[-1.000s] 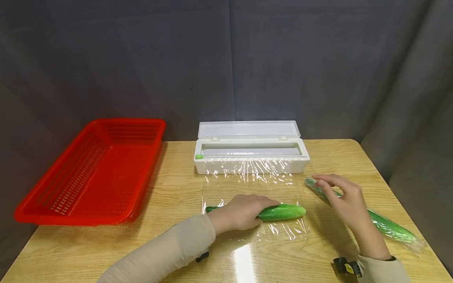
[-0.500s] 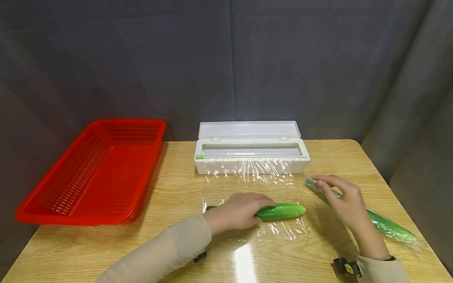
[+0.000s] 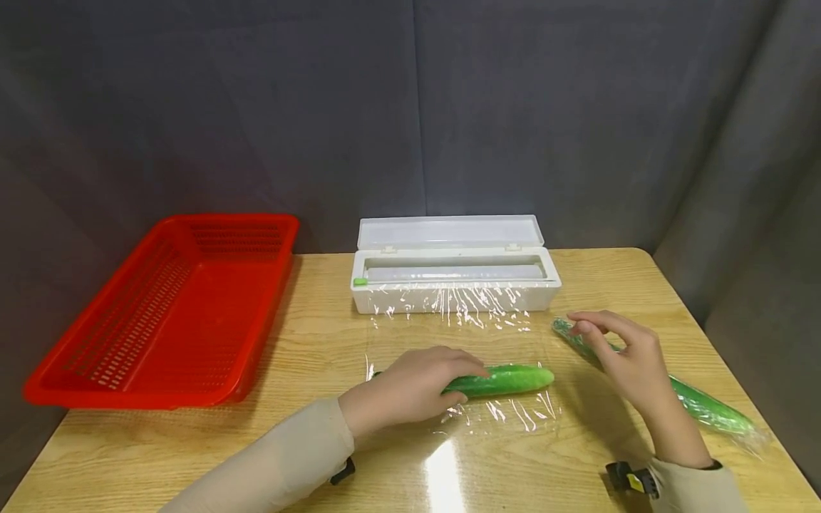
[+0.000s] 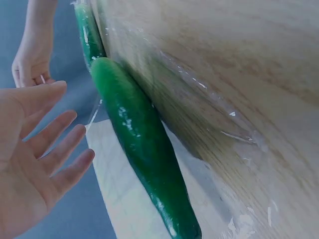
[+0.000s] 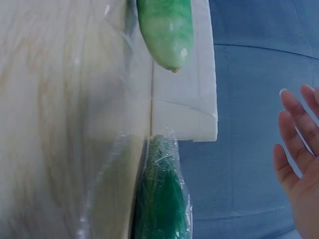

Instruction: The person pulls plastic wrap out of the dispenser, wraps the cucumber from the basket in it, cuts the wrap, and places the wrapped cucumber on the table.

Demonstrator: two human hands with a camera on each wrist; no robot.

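Note:
A bare cucumber [image 3: 513, 380] lies crosswise on a sheet of plastic wrap [image 3: 449, 338], which runs out from the white dispenser box [image 3: 455, 298]. Over the cucumber's left half hovers my left hand [image 3: 413, 385], hiding that part in the head view. Spread, relaxed fingers show in the left wrist view, where the hand [image 4: 35, 154] stands apart from the cucumber [image 4: 142, 149]. My right hand [image 3: 631, 360] is raised above a wrapped cucumber [image 3: 712, 407], partly covering it. In the right wrist view that hand [image 5: 306, 164] holds nothing, its fingers loosely bent.
At the left of the wooden table [image 3: 327, 335] stands a red plastic basket [image 3: 212, 328]. The dispenser's lid [image 3: 449, 231] is raised at the back edge, with the film roll [image 3: 455, 273] inside. A grey curtain [image 3: 410, 107] encloses the table's back and sides.
My left hand has slid left along the cucumber and come off it, baring more of its right half. My right hand has stayed nearly still. The cucumber lies about where it was.

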